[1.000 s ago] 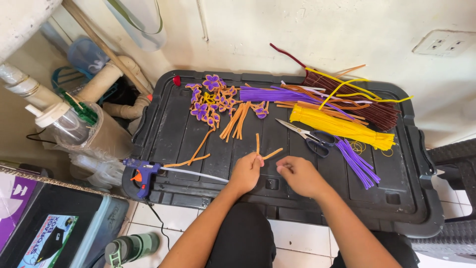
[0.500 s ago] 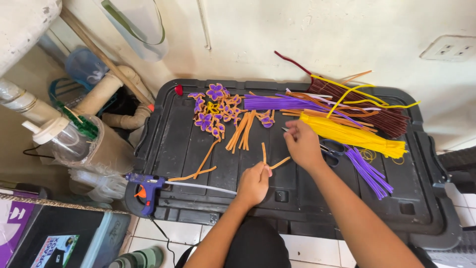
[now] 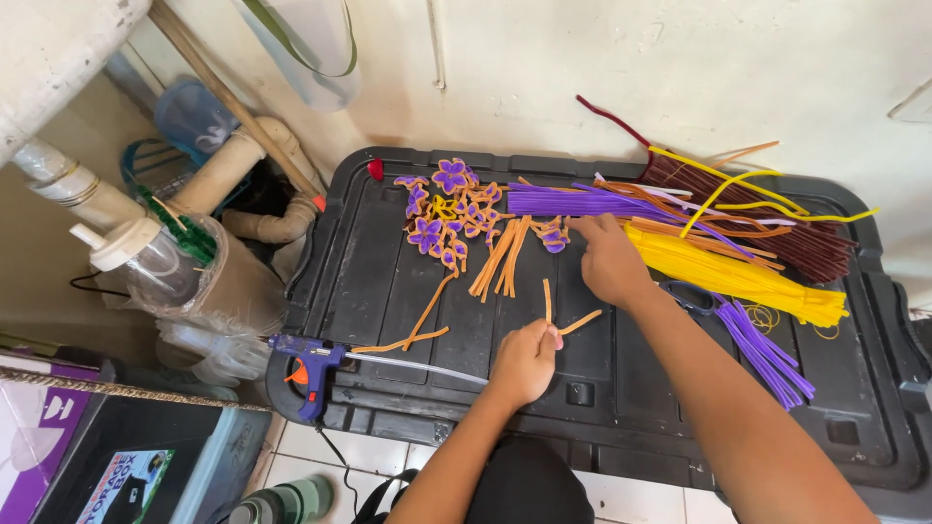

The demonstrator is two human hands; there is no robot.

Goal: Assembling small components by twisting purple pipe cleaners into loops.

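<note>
Right hand [image 3: 610, 260], fingers loose and empty, reaches up-left to the sideways purple stems [image 3: 568, 201]; left hand [image 3: 525, 359] pinches orange stems [image 3: 563, 315]

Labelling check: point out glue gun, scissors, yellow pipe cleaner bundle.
glue gun [image 3: 309, 367]: head view, on the blue body.
scissors [image 3: 691, 296]: head view, on the dark handle loop.
yellow pipe cleaner bundle [image 3: 728, 274]: head view, mid-bundle.

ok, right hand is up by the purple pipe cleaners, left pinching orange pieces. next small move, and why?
Probably close the right hand on a stem from the purple pipe cleaner bundle and draw it back. Its fingertips already rest at that bundle's edge, while the left hand pinches the short orange pieces in a V, seemingly waiting for another piece.
</note>
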